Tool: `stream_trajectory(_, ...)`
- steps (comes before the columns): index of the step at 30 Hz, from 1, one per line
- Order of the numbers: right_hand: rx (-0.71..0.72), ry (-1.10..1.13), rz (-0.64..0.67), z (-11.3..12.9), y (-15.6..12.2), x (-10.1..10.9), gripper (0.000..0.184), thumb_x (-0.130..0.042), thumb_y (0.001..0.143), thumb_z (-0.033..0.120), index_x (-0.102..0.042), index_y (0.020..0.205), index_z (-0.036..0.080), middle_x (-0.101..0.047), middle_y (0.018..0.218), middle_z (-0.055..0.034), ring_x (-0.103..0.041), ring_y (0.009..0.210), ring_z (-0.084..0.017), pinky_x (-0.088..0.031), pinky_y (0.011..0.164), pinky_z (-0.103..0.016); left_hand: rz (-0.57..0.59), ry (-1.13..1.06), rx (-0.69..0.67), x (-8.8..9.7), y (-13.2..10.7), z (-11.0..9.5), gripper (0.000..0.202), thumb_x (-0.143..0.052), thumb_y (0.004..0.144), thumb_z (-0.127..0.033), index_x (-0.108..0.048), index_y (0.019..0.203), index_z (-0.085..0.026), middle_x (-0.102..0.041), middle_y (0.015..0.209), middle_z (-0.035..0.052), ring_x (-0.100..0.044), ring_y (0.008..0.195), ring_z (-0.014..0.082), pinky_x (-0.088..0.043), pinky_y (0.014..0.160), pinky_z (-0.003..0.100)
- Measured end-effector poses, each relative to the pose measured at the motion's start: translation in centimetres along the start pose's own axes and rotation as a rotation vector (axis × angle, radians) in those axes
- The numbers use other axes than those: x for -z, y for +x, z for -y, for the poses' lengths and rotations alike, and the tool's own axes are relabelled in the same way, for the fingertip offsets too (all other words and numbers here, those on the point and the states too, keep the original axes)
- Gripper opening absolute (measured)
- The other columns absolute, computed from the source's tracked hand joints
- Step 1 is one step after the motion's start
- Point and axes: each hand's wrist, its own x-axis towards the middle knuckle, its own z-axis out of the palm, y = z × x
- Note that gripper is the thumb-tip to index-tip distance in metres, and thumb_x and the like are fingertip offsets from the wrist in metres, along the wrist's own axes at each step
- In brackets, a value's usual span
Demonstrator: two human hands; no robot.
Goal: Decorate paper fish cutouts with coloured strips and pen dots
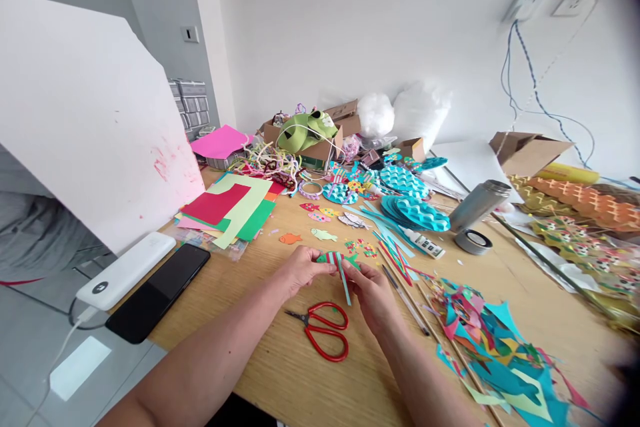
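Note:
Between my two hands is a green paper fish [326, 257] with red and pale stripes across its body. My left hand [306, 268] pinches its left end. At the tail end, my right hand [369, 285] grips the fish by finger and thumb. A light-blue paper strip [346, 285] lies across the body and hangs down in front, beside my right fingers. Red-handled scissors [327, 330] rest on the table just below my hands. Beyond them lie an orange paper fish [290, 239] and a pale green paper fish [324, 235].
Coloured paper sheets [220, 203] are stacked at the left, behind a phone [159, 290] and a white power bank [127, 269]. To the right are a glue bottle [425, 243], a steel flask [481, 205], wooden sticks [463, 360] and a heap of paper scraps [493, 330].

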Motion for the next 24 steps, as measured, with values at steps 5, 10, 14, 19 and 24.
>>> stream_trajectory(5, 0.008, 0.028, -0.02, -0.36, 0.1, -0.11, 0.031, -0.084, 0.055, 0.045, -0.072, 0.068, 0.02, -0.068, 0.066, -0.0021, -0.059, 0.064, -0.018, -0.045, 0.065, -0.029, -0.012, 0.062, 0.021, -0.15, -0.18, -0.02, 0.044, -0.076, 0.054, -0.05, -0.067, 0.073, -0.012, -0.057, 0.057, -0.0025, -0.026, 0.039, 0.003, -0.015, 0.038, 0.022)
stream_trajectory(10, 0.037, -0.029, -0.036, -0.3, 0.28, 0.12, 0.034, -0.082, 0.055, 0.048, -0.069, 0.063, 0.018, -0.066, 0.063, -0.0014, -0.057, 0.061, -0.016, -0.043, 0.061, -0.027, 0.053, 0.035, 0.039, 0.11, -0.28, -0.27, 0.048, -0.077, 0.054, -0.054, -0.067, 0.079, -0.014, -0.051, 0.054, -0.0067, -0.027, 0.036, 0.0029, -0.014, 0.037, 0.022)
stream_trajectory(14, 0.024, -0.1, 0.033, 0.09, 0.17, 0.14, 0.035, -0.08, 0.056, 0.05, -0.068, 0.062, 0.018, -0.065, 0.062, -0.0015, -0.055, 0.059, -0.016, -0.042, 0.06, -0.027, 0.035, 0.016, 0.002, 0.47, -0.32, -0.58, 0.045, -0.074, 0.06, -0.055, -0.068, 0.078, -0.015, -0.05, 0.052, -0.0067, -0.03, 0.037, 0.0036, -0.016, 0.039, 0.022)
stream_trajectory(19, -0.015, -0.146, 0.143, 0.29, -0.12, 0.07, 0.033, -0.08, 0.057, 0.047, -0.066, 0.064, 0.018, -0.064, 0.062, 0.0, -0.055, 0.06, -0.016, -0.041, 0.061, -0.027, 0.024, -0.033, -0.04, 0.57, -0.18, -0.43, 0.035, -0.079, 0.054, -0.043, -0.067, 0.07, -0.014, -0.065, 0.065, 0.0017, -0.054, 0.057, 0.0109, -0.036, 0.053, 0.022)
stream_trajectory(24, -0.011, -0.211, 0.213, 0.39, -0.12, 0.3, 0.036, -0.075, 0.062, 0.051, -0.065, 0.067, 0.017, -0.061, 0.061, 0.0005, -0.05, 0.056, -0.013, -0.037, 0.055, -0.025, -0.029, -0.03, -0.045, 0.39, -0.14, -0.59, 0.023, -0.076, 0.058, -0.034, -0.066, 0.065, -0.014, -0.059, 0.053, -0.0022, -0.044, 0.046, 0.0072, -0.028, 0.048, 0.021)
